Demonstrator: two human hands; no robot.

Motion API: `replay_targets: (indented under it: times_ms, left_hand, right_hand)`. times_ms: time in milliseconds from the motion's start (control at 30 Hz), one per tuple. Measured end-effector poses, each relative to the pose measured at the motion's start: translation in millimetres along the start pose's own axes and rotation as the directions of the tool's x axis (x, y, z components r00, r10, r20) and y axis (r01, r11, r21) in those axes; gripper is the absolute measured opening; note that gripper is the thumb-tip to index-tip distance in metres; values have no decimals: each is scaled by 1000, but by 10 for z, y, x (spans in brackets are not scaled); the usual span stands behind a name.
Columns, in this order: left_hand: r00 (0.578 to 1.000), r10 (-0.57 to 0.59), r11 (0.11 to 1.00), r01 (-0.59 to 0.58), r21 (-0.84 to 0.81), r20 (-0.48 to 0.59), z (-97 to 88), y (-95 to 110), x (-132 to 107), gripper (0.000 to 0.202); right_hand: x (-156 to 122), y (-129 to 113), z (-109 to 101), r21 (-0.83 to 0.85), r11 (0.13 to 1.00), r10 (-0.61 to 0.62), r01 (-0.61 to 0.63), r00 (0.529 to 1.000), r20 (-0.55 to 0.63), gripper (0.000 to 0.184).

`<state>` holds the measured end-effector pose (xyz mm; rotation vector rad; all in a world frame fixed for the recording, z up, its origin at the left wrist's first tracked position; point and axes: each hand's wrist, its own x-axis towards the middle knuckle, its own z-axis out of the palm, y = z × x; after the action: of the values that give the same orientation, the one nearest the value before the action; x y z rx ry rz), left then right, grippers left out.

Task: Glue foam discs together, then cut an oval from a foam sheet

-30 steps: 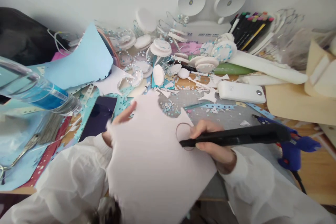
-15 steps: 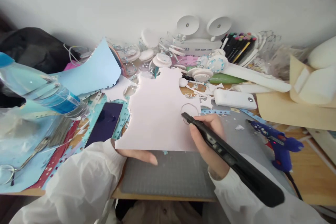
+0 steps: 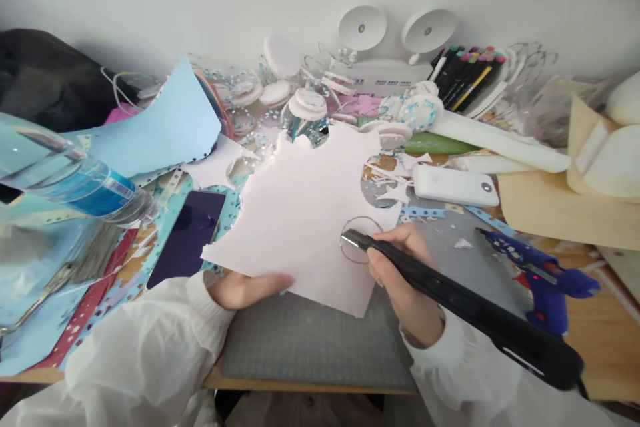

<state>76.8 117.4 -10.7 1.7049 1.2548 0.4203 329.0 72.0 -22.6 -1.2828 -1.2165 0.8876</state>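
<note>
A white foam-like sheet (image 3: pixel 300 213) with scalloped, cut-out edges lies tilted over the grey cutting mat (image 3: pixel 320 340). Gripping its near left edge is my left hand (image 3: pixel 245 287), the thumb on top and the other fingers hidden underneath. My right hand (image 3: pixel 407 280) is closed around a black utility-knife-like cutter (image 3: pixel 450 307). The cutter's tip sits at the left side of a drawn circle (image 3: pixel 361 240) on the sheet; whether it pierces the surface cannot be made out.
Left of the sheet are a phone (image 3: pixel 187 237) and a tilted water bottle (image 3: pixel 85 180). A white power-bank-like block (image 3: pixel 456 185) and a blue glue gun (image 3: pixel 543 273) lie to the right. Foam discs (image 3: pixel 307 103) and markers (image 3: pixel 463 80) crowd the back.
The sheet has turned clockwise, its near right corner now closer to me. My left thumb has come up onto the sheet's top. The cutter's tip stays by the circle.
</note>
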Motion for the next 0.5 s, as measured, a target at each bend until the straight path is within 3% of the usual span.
replay_targets:
  times_ms: [133, 233, 367, 500]
  left_hand:
    - [999, 13, 1000, -12, 23, -45, 18, 113, -35, 50]
    - [1000, -4, 1000, 4, -6, 1, 40, 176, -50, 44]
    - [999, 28, 997, -32, 75, 43, 41, 225, -60, 33]
    - [999, 29, 996, -31, 79, 20, 2, 264, -63, 39]
  right_hand:
    - [-24, 3, 37, -43, 999, -4, 3, 1000, -29, 11]
    - [-47, -37, 65, -97, 995, -45, 40, 998, -53, 10]
    - [-66, -72, 81, -180, 976, -138, 120, 986, -92, 11]
    - [-51, -106, 43, -201, 974, -114, 102, 993, -45, 9]
